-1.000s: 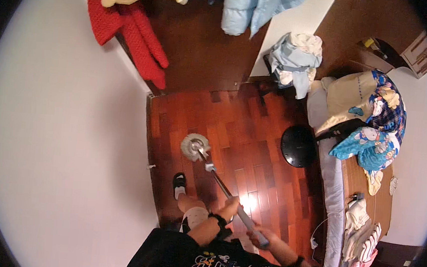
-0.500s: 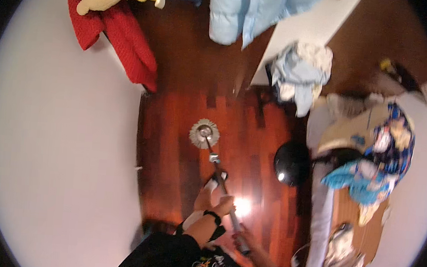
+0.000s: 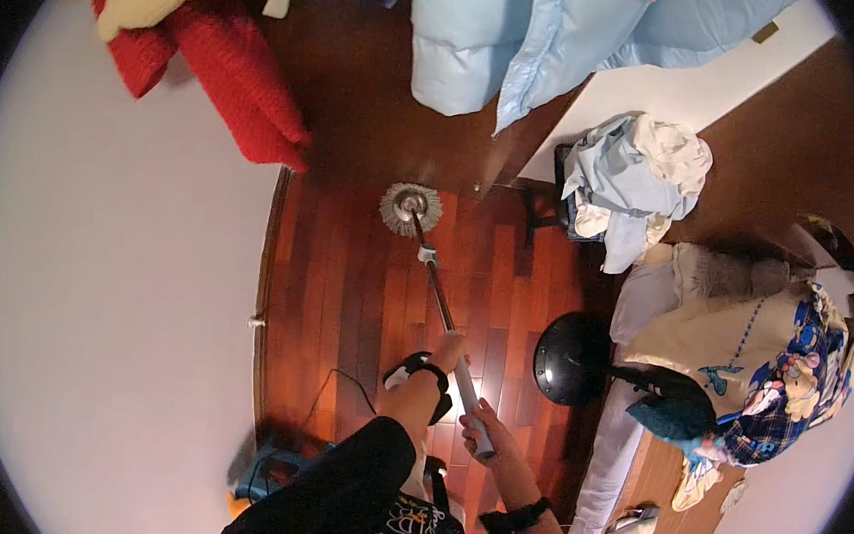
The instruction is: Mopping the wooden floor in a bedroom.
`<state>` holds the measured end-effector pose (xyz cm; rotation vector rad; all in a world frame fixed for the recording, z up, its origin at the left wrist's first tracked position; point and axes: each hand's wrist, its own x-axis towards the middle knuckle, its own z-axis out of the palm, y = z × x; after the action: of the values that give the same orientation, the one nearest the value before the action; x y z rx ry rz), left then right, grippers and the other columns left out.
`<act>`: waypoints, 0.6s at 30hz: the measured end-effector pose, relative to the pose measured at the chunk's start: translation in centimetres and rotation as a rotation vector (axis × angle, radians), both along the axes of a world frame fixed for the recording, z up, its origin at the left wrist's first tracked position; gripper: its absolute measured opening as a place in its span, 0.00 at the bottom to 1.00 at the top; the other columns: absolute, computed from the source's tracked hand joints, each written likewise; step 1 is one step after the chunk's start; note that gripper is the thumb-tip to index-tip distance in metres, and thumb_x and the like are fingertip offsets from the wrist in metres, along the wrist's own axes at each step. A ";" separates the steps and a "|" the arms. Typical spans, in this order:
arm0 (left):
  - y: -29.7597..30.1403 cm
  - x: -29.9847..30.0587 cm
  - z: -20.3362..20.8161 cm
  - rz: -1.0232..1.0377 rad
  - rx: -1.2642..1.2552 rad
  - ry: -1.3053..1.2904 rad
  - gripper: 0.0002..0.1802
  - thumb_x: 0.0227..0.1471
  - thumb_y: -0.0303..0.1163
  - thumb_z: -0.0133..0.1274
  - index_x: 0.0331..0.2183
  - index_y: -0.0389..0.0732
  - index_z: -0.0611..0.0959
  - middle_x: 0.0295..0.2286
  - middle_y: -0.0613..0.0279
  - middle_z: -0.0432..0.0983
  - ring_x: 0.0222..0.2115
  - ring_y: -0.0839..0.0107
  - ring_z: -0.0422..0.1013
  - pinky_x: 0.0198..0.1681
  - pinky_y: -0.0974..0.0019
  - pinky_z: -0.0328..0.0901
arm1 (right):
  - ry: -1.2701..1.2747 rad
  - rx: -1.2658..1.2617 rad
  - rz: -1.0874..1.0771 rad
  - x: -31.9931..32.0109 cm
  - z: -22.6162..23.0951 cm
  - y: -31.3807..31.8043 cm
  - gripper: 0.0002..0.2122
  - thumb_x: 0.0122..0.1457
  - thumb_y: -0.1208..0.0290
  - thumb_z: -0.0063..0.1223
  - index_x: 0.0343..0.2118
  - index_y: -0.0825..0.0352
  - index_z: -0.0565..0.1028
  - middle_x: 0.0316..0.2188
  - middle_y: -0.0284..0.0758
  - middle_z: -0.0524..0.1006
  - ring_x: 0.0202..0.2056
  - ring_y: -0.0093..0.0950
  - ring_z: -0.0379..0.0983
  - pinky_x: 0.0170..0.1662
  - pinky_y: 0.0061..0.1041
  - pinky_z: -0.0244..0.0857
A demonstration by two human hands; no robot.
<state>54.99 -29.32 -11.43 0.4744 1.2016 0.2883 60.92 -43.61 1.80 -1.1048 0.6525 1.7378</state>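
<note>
A spin mop (image 3: 436,286) slants across the wooden floor, its round head fringed with pale strands lying flat near the dark wooden cabinet front. My left hand (image 3: 448,351) is closed around the middle of its handle, where the dark pole meets the grey grip. Lower down, my right hand (image 3: 490,435) wraps the grey grip close to its end. Both wrists wear black bands.
A black round stool seat (image 3: 573,359) stands right of the mop, beside a bed edge (image 3: 601,502) with clothes. Light blue clothes (image 3: 630,178) are heaped at far right. A red knitted garment (image 3: 231,76) and a pale blue puffer jacket (image 3: 470,44) hang ahead. A white wall (image 3: 126,263) runs along the left.
The mop head has slid farther away, toward the cabinet front. Both hands have moved forward with the handle, and the view has shifted slightly.
</note>
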 end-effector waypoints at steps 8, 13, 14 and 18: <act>-5.6 -8.1 5.2 -0.184 -0.020 0.262 0.12 0.42 0.37 0.45 0.18 0.38 0.71 0.11 0.61 0.64 0.13 0.71 0.62 0.19 0.68 0.58 | 0.079 0.232 0.158 -8.8 -0.4 -5.7 0.09 0.51 0.68 0.40 0.34 0.63 0.61 0.17 0.30 0.65 0.13 0.20 0.57 0.15 0.19 0.57; -20.2 -13.9 0.7 0.043 -0.068 0.326 0.11 0.43 0.36 0.46 0.19 0.38 0.71 0.13 0.62 0.65 0.14 0.70 0.63 0.19 0.66 0.59 | 0.206 0.057 0.479 -12.1 1.5 -17.5 0.09 0.47 0.65 0.44 0.26 0.61 0.61 0.16 0.30 0.63 0.12 0.20 0.55 0.14 0.18 0.56; -23.4 -14.9 0.2 0.066 -0.046 0.181 0.12 0.43 0.36 0.46 0.20 0.37 0.70 0.14 0.62 0.66 0.14 0.69 0.64 0.19 0.66 0.60 | 0.163 0.011 0.525 -12.5 1.8 -20.2 0.10 0.48 0.63 0.44 0.25 0.62 0.60 0.15 0.31 0.62 0.11 0.21 0.55 0.13 0.19 0.54; -34.2 -16.8 -5.5 0.001 0.333 -0.002 0.12 0.44 0.36 0.45 0.20 0.36 0.68 0.15 0.60 0.65 0.15 0.67 0.64 0.18 0.63 0.61 | 0.180 -0.165 0.740 -9.2 1.4 -29.7 0.15 0.48 0.59 0.42 0.25 0.69 0.63 0.12 0.29 0.60 0.10 0.19 0.54 0.13 0.17 0.51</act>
<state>38.19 -63.51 -16.94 0.7620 1.1557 0.4934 51.71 -73.32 3.17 -1.4282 0.5321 2.4677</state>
